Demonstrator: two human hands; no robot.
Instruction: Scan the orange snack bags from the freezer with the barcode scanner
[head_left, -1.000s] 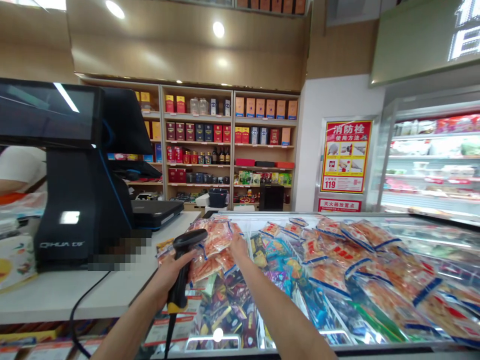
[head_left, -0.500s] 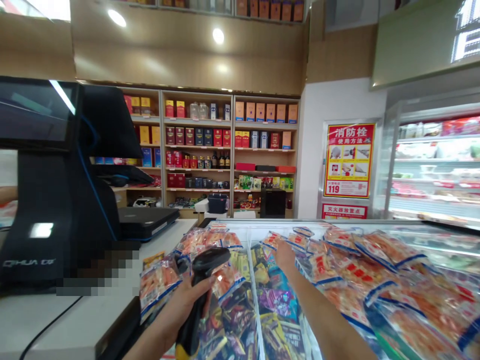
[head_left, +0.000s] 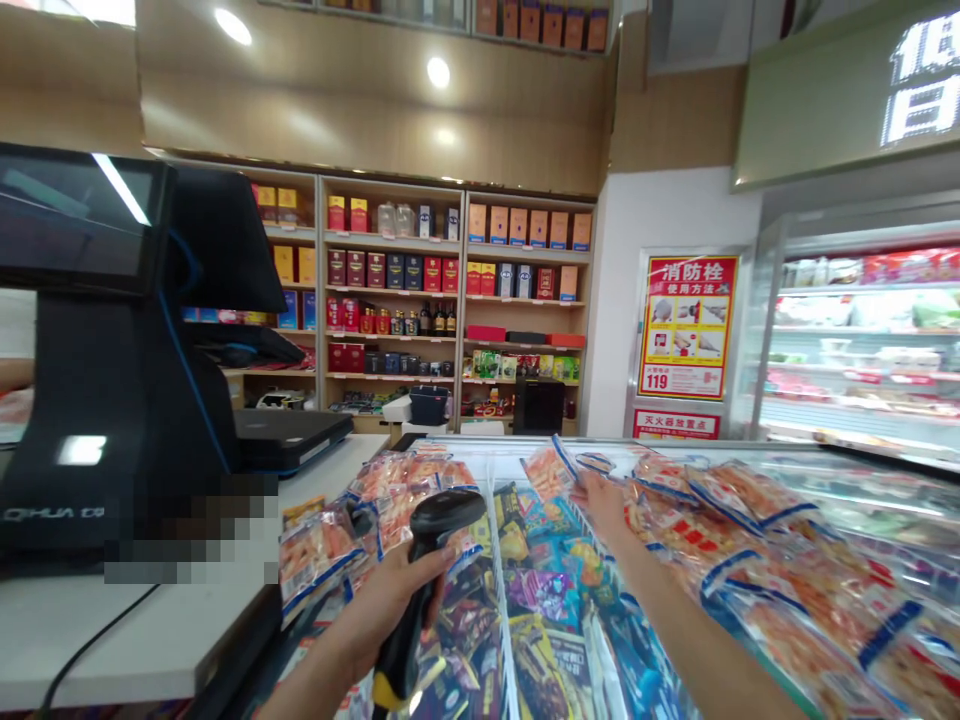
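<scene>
My left hand (head_left: 409, 580) is wrapped round the handle of a black barcode scanner (head_left: 448, 512) with yellow at its lower end. Its head points right, over the freezer. My right hand (head_left: 602, 500) reaches forward, fingers closed on the edge of a clear food packet (head_left: 549, 470) with pinkish-orange contents and a blue edge. That packet is tilted, blue edge raised. Similar packets (head_left: 690, 540) lie in a pile right of my arm, on the freezer glass. More of them (head_left: 319, 555) rest to the left, behind and beside the scanner.
Beneath is a chest freezer holding colourful wrapped ices (head_left: 544, 595), split by a white wire divider (head_left: 504, 610). At left a white counter (head_left: 172, 640) bears a black checkout terminal (head_left: 112, 400) and a cable. Shelves of boxes (head_left: 394, 270) and a lit fridge (head_left: 862, 340) stand beyond.
My right hand has moved right and slightly up, and the packet at it now stands more tilted. Packets have shifted off the wrapped ices near my right arm. The scanner has moved slightly right.
</scene>
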